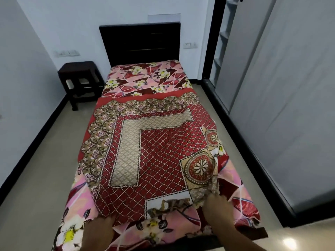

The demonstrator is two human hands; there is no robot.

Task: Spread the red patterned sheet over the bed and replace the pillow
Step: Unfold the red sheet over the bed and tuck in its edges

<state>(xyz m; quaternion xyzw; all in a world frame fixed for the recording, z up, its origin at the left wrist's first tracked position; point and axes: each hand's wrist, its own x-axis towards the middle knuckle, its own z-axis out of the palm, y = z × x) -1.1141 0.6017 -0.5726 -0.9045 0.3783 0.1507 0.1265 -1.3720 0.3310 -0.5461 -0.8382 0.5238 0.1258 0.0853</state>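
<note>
The person stands at the foot of the bed point(241, 205), both hands down on the cloth. The red patterned sheet point(159, 151) lies over the middle of the mattress, folded or doubled on itself and slightly skewed, with its near edge short of the foot and its far edge short of the head. Under it shows one pink floral sheet point(145, 78), bare at the head end and along both near corners.

The left hand point(98, 230) has its grip closed on the near left corner of the red sheet. The right hand point(220, 207) is bunched tight on the near right corner, cloth gathered between the fingers.

Judging by the layout, the spreading is perhaps halfway: the sheet is on the bed but not opened to full width or pulled flat. Smoothing is left, and so is the pillow, which is not in view at all.

The count: one bed, one dark headboard point(141, 42), two sheets, one dark stool point(79, 78) beside the head on the left, two hands, zero pillows seen.
</note>
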